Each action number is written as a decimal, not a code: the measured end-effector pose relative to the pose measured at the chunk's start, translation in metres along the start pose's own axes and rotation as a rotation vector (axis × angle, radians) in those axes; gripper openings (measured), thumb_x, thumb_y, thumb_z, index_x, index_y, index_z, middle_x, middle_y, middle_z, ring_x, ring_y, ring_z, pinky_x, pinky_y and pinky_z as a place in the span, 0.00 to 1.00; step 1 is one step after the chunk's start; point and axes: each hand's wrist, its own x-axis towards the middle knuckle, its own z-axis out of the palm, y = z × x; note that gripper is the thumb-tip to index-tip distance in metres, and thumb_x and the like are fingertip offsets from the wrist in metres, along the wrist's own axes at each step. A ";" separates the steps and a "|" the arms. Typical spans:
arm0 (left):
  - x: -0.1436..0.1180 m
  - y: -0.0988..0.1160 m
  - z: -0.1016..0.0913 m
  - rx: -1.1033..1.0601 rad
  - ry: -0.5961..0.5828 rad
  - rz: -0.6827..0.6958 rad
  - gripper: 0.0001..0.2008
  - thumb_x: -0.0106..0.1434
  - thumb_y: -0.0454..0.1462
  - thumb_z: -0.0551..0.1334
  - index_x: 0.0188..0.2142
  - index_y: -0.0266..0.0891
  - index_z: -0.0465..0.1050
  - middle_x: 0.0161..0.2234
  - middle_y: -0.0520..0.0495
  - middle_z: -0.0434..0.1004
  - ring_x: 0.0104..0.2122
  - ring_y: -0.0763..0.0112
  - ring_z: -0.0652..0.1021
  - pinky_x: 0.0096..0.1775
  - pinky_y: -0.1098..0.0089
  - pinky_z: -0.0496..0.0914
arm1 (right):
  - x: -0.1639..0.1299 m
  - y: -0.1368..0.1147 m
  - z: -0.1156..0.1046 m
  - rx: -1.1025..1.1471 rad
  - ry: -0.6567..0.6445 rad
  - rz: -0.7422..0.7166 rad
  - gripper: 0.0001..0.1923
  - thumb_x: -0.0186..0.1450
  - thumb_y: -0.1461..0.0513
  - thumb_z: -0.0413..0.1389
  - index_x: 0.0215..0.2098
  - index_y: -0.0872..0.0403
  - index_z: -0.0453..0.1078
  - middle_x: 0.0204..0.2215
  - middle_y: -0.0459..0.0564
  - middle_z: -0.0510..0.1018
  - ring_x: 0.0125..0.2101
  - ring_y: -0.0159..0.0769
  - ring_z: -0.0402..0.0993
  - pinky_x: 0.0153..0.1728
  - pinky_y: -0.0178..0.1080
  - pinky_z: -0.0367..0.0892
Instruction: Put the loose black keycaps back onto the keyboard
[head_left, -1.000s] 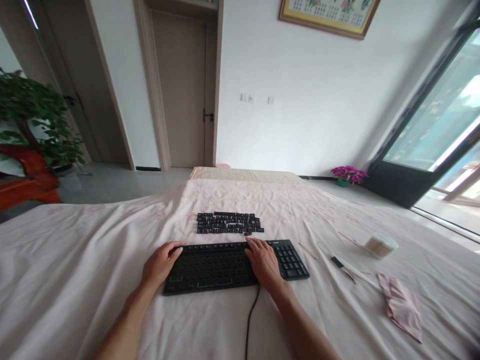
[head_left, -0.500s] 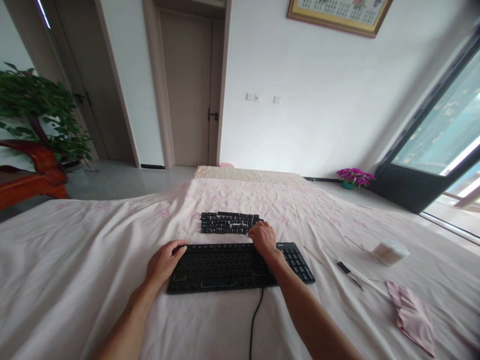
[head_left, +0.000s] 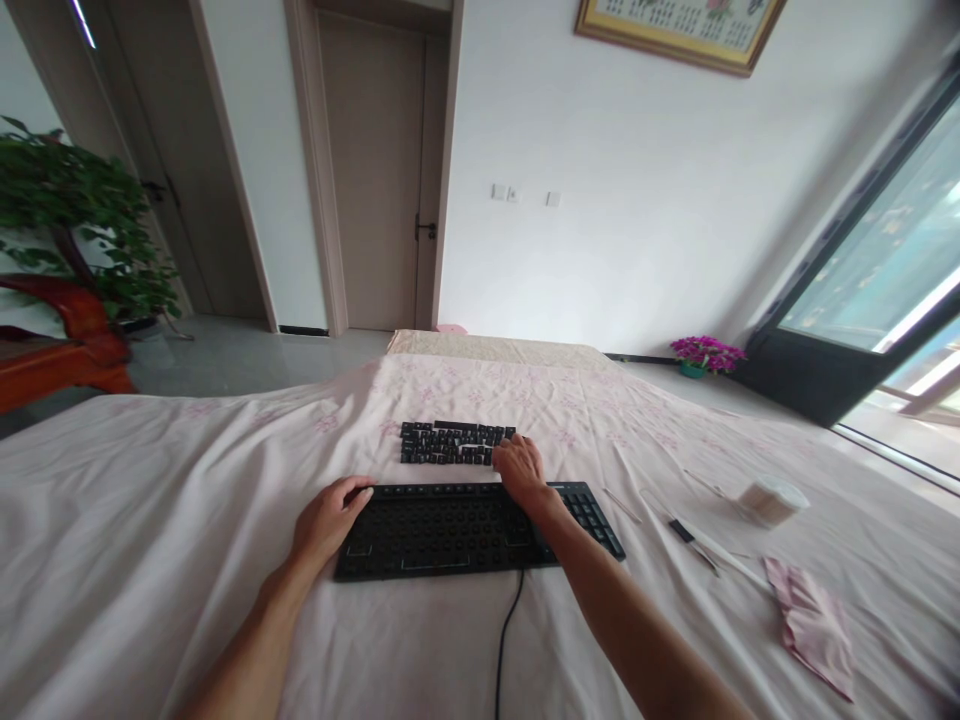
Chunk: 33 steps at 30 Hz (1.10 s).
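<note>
Plant: a green leafy potted plant (head_left: 71, 225) stands at the far left on the floor, beside a red-brown wooden piece of furniture (head_left: 67, 345), well apart from the hands.
Sheet: a pale pink flowered bed sheet (head_left: 150, 520) bears everything.
Left hand: the person's left hand (head_left: 328, 520) rests on the left end of the keyboard, fingers loosely curled together, gripping nothing.
Keyboard: the black wired keyboard (head_left: 450, 528) with its main keycaps off lies between the forearms; its black cable (head_left: 506, 640) runs toward the camera.
Keycaps: the loose black keycaps (head_left: 446, 443), laid in rows, sit just beyond the keyboard.
Right hand: the right hand (head_left: 519, 466) reaches over the keyboard's far edge to the right end of the rows; whether its fingertips pinch a keycap cannot be told.
Right side: thin sticks (head_left: 622, 505), a black-tipped tool (head_left: 694, 540), a round white tub (head_left: 771, 498) and a folded pink cloth (head_left: 814, 625) lie near, clear of the arm.
</note>
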 end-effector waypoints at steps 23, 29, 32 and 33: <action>-0.001 0.002 -0.002 -0.005 0.001 -0.022 0.16 0.64 0.47 0.53 0.45 0.49 0.75 0.47 0.54 0.79 0.45 0.67 0.77 0.44 0.72 0.68 | -0.008 0.006 -0.019 0.106 -0.086 -0.002 0.11 0.64 0.61 0.55 0.40 0.44 0.79 0.40 0.45 0.80 0.44 0.37 0.71 0.42 0.34 0.59; -0.001 0.001 -0.001 -0.004 -0.002 -0.012 0.16 0.64 0.46 0.53 0.45 0.49 0.75 0.47 0.55 0.79 0.45 0.68 0.77 0.44 0.72 0.68 | -0.034 0.027 -0.029 0.303 -0.045 0.075 0.12 0.64 0.60 0.54 0.41 0.44 0.78 0.41 0.42 0.80 0.44 0.34 0.72 0.42 0.33 0.60; -0.001 0.001 -0.001 0.001 -0.003 -0.018 0.16 0.64 0.46 0.53 0.45 0.50 0.75 0.47 0.55 0.79 0.45 0.68 0.77 0.44 0.72 0.67 | -0.043 0.027 -0.028 0.305 -0.068 0.068 0.11 0.63 0.60 0.55 0.41 0.45 0.78 0.41 0.43 0.80 0.44 0.34 0.72 0.43 0.33 0.61; -0.001 0.002 -0.001 0.003 -0.002 -0.019 0.16 0.64 0.46 0.53 0.45 0.50 0.75 0.47 0.55 0.79 0.46 0.68 0.77 0.44 0.72 0.67 | -0.044 0.025 -0.027 0.305 -0.070 0.056 0.11 0.63 0.61 0.55 0.40 0.46 0.79 0.41 0.43 0.80 0.44 0.34 0.72 0.43 0.32 0.61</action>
